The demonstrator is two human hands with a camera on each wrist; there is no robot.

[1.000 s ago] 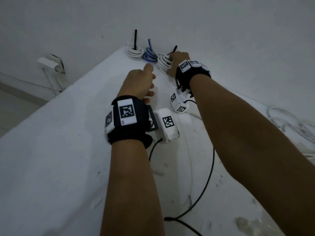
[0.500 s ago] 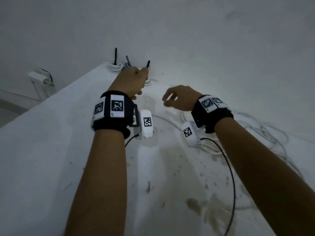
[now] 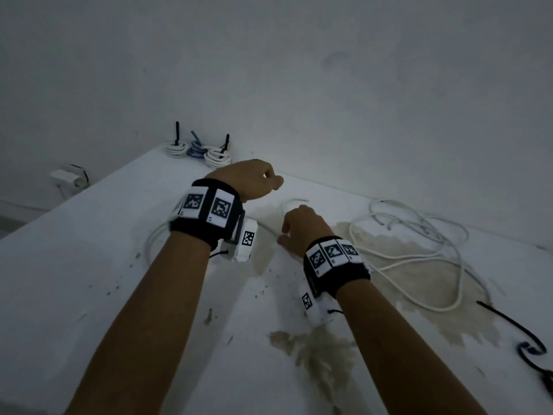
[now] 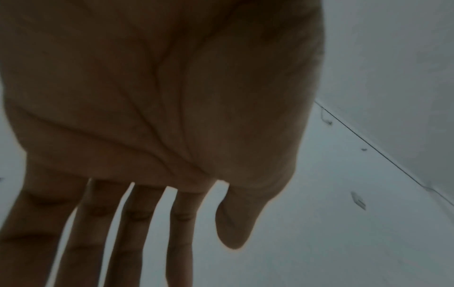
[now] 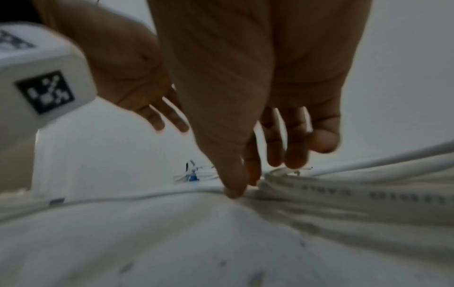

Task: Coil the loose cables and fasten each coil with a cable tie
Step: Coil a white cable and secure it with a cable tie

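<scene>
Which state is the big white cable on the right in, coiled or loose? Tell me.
Loose. The white cable sprawls in untidy loops across the table with no tie on it, unlike the three tied coils at the far corner.

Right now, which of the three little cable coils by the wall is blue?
The middle coil is blue; the left coil and right coil are both white.

Setting: we take this for a bare, dimly lit work room rather than a furnished home or office. We note plain white walls (image 3: 299, 70) and a white bench (image 3: 74, 280) set into a corner, its top stained and flecked. We list three tied cable coils (image 3: 196, 149) at the far corner, loose white cable (image 3: 419, 235) strewn over the top, a black cord (image 3: 508, 322) at the right edge, and a small white wall fitting (image 3: 67, 176) low at left.
</scene>
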